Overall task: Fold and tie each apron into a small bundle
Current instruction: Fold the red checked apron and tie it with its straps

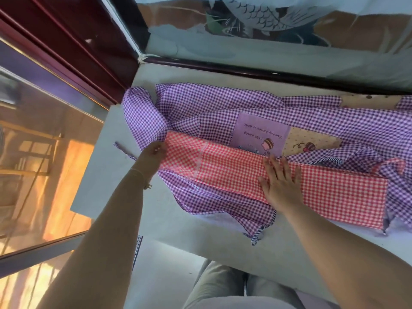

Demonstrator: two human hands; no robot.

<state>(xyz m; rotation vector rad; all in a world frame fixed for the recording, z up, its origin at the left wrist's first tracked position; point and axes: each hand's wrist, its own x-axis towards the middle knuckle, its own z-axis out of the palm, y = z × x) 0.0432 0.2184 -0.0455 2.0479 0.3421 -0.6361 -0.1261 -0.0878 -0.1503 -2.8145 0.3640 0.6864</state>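
A red-and-white gingham apron (234,175) lies folded into a long strip across the table. Under and behind it spreads a purple gingham apron (200,108) with a printed pocket patch (263,132). My left hand (153,152) pinches the strip's left end. My right hand (278,181) lies flat, fingers spread, pressing on the middle of the red strip. A purple tie strap (124,150) trails left of my left hand, and a striped strap end (258,235) hangs near the table's front edge.
The white table (107,175) ends at a corner on the left, beside a glass pane and a dark red frame (66,52). A dark sill and glass with a fish picture (256,16) run along the back. My knees show below.
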